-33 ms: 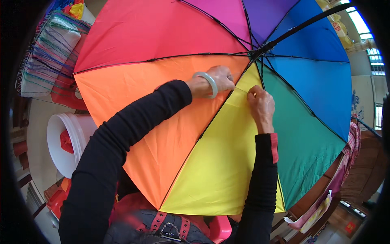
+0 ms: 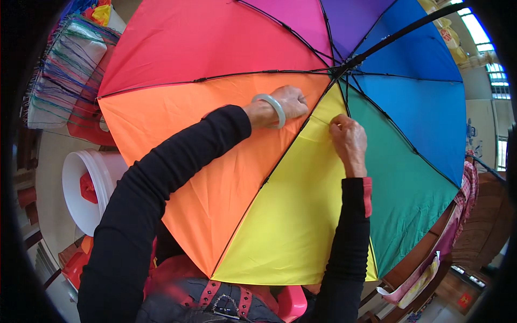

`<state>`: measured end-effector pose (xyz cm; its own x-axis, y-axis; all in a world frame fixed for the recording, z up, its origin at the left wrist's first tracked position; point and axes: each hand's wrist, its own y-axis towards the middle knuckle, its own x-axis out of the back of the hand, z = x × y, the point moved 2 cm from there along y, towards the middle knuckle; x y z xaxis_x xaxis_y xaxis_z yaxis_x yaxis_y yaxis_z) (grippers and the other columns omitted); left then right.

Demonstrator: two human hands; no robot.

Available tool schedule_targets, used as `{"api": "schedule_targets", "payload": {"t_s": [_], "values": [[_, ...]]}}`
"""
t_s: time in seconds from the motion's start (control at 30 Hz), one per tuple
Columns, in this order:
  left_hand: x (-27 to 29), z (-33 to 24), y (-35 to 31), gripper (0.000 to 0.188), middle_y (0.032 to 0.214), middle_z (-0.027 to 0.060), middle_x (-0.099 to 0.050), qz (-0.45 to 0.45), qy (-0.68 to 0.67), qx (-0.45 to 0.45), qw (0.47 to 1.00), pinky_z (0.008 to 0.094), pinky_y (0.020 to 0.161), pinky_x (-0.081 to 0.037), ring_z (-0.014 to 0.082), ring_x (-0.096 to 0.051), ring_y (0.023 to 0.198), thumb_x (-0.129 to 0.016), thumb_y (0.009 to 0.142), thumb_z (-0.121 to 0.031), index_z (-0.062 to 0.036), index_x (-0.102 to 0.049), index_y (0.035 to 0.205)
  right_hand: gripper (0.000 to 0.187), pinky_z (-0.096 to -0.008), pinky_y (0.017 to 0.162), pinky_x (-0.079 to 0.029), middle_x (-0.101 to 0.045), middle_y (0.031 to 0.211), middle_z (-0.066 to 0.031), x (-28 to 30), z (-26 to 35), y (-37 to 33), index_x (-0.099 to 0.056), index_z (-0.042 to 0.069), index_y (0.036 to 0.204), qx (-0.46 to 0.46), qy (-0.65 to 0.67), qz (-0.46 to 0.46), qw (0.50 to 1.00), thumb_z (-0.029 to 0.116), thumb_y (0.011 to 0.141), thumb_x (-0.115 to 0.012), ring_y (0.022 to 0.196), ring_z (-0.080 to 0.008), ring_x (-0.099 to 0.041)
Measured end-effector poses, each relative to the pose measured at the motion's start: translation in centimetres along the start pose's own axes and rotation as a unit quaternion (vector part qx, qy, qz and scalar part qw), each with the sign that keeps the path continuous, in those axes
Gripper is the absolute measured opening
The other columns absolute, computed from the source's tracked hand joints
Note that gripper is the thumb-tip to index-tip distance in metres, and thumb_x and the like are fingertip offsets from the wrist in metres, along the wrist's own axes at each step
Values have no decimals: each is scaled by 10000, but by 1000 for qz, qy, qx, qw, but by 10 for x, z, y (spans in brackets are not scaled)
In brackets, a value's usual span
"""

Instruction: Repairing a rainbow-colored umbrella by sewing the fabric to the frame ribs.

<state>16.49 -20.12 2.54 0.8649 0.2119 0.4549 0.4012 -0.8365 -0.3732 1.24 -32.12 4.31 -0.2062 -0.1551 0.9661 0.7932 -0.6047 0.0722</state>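
An open rainbow umbrella [image 2: 280, 215] spreads across the view, its inner side with dark ribs facing me. My left hand [image 2: 288, 102], wearing a pale bangle [image 2: 277, 110], is closed against the orange panel beside a rib [image 2: 291, 148]. What its fingers hold is hidden. Over the yellow panel, near the green one, my right hand [image 2: 349, 139] is closed in a pinch. A thin thread [image 2: 321, 120] runs from its fingertips toward the rib by my left hand. The black shaft [image 2: 409, 35] slants to the upper right from the hub [image 2: 344, 67].
At left stands a white bucket [image 2: 75, 188] with something red inside. Above it, a fringed cloth [image 2: 64, 75] with coloured strands lies over a red stool or chair. A wooden chair [image 2: 479, 215] and checked fabric [image 2: 468, 196] are at right. A pink object [image 2: 292, 302] shows by my lap.
My hands have drawn slightly apart: the left a little leftward, the right a little to the right and down. The umbrella has stayed in place.
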Motion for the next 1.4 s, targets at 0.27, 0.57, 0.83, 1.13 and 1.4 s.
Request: {"api": "schedule_targets", "payload": {"t_s": [0.27,0.57,0.83,1.13,1.4], "values": [[10,-3,-13,228,769,40,-612,22,-136,57,989,276,527,-415,103,-485,559,-549,766,-241,-32,-587,850,121,-418,645,-454,-569,833,-140,22,14,4,-613,86,825,17,49,-53,997,168,741,-581,747,-328,-571],[-2,6,-6,278,787,76,-605,17,-10,-69,997,300,650,-459,175,-559,713,-619,690,-208,-8,-579,878,91,-409,629,-446,-558,777,-149,-27,36,3,-584,27,759,55,175,-29,983,115,738,-591,719,-330,-563],[-3,-3,-10,267,726,116,-584,42,69,-34,996,318,626,-455,216,-557,683,-610,649,-157,1,-572,861,105,-371,541,-437,-565,597,-135,-35,26,8,-568,5,729,39,235,-15,971,109,744,-572,586,-301,-569],[6,-22,-29,105,742,161,-624,-22,357,-121,926,367,586,-489,325,-616,709,-611,661,-68,-15,-615,752,116,-306,509,-433,-556,572,-106,-35,22,5,-560,-4,708,-96,386,98,912,104,750,-558,539,-173,-554],[-5,-54,-35,120,805,143,-652,1,459,-109,882,348,662,-520,268,-646,788,-636,676,-83,-48,-652,789,130,-352,516,-437,-572,594,-128,-45,21,6,-545,22,677,-30,313,-5,949,132,738,-577,536,-259,-559]]}}
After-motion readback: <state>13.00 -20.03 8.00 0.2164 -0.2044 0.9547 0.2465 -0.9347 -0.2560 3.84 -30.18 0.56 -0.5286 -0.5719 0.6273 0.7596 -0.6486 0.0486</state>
